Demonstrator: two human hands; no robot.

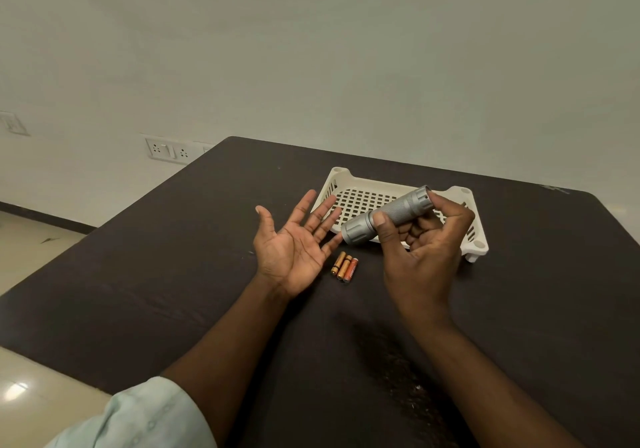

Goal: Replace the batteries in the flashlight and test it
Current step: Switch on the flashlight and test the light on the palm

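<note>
The silver flashlight [388,215] has a knurled barrel and a wider head, tilted head-down toward the left. The right hand [420,243] grips it around the barrel, thumb on top, above the white slotted tray [337,176]. The left hand [294,240] lies flat, palm up, fingertips just beside the head. Three batteries [344,267] lie on the dark table [173,274]. The lens face is hidden.

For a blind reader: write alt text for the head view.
The right hand holds a silver flashlight above a white basket; the left hand is open, palm up. Three batteries lie on the dark table.
</note>
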